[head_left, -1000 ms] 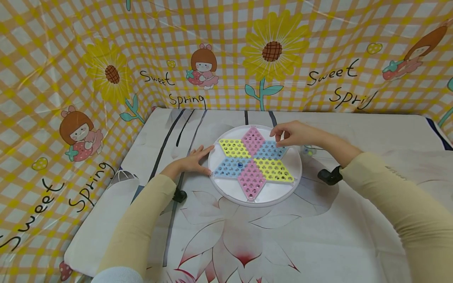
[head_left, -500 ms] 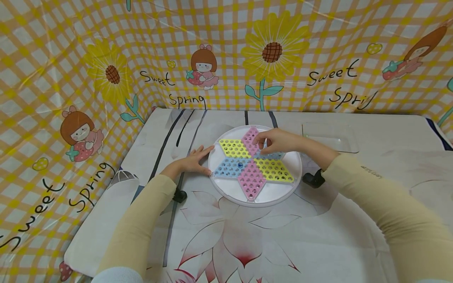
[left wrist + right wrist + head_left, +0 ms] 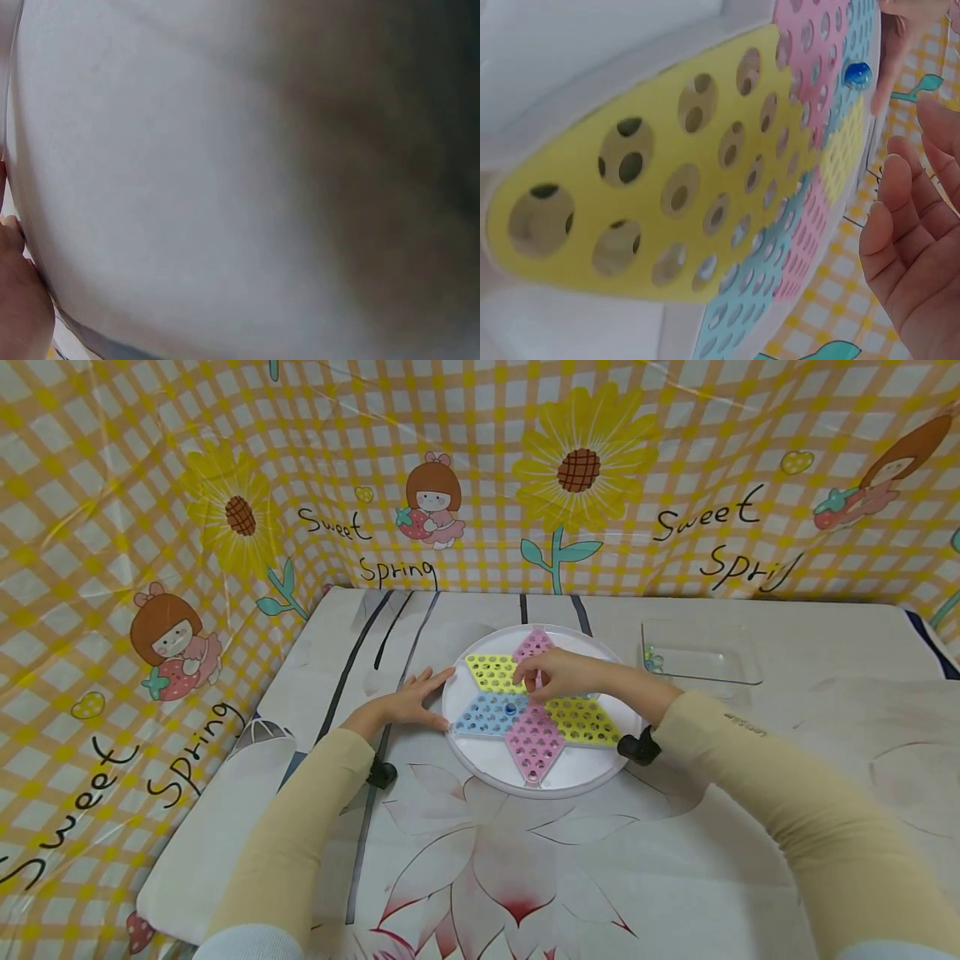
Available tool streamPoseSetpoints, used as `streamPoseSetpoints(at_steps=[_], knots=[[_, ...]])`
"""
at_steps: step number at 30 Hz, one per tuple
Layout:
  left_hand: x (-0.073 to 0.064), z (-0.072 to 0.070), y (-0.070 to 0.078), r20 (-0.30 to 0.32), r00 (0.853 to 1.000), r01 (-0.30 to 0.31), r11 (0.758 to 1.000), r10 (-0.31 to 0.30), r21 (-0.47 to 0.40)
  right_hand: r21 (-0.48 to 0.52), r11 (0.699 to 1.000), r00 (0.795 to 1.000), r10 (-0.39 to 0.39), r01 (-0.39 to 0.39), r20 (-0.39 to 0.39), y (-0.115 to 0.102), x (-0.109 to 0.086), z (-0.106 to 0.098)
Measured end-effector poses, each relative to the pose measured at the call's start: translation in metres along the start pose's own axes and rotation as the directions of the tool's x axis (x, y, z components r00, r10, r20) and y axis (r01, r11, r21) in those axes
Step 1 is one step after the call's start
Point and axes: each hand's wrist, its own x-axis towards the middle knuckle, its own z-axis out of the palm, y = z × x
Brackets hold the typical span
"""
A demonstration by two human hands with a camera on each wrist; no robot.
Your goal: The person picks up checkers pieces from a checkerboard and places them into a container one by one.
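A round white Chinese checkers board [image 3: 480, 764] lies on the table, its star patterned in pink, yellow and light blue with rows of holes. One blue marble [image 3: 510, 710] sits in the left blue section and also shows in the right wrist view. At the board's left rim, my left hand [image 3: 408, 703] touches the edge with thumb and fingers spread. My right hand [image 3: 562, 675] hovers over the middle of the star, fingers bent, thumb and forefinger pointing down close to the holes. I cannot tell whether a marble is between its fingertips.
A clear shallow tray [image 3: 701, 664] stands right of the board, a few marbles [image 3: 652, 660] in its left corner. A white mesh-like item [image 3: 264, 732] lies near the left table edge. Behind the table hangs a yellow checked cloth [image 3: 480, 427].
My right hand has moved left from the board's right rim to over the star's centre, uncovering the tray. The left hand and blue marble have stayed put.
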Motion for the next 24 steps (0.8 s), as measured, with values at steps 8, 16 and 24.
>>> streamPoseSetpoints(at_steps=[8, 16, 24], knots=[[0.001, 0.000, -0.002, 0.000, 1.000, -0.003, 1.000, 0.003, 0.003, -0.024, 1.000, 0.999, 0.016, -0.016, 0.030, -0.001, 0.009, 0.010], [0.001, 0.000, -0.002, 0.005, 1.000, -0.001, 1.000, 0.001, -0.001, -0.038, 0.997, 0.995, 0.064, -0.062, 0.075, -0.003, 0.017, 0.018], [0.001, 0.000, -0.002, 0.005, 1.000, 0.005, 1.000, -0.005, -0.009, -0.055, 0.997, 0.994, 0.067, -0.063, 0.082, -0.004, 0.020, 0.023]])
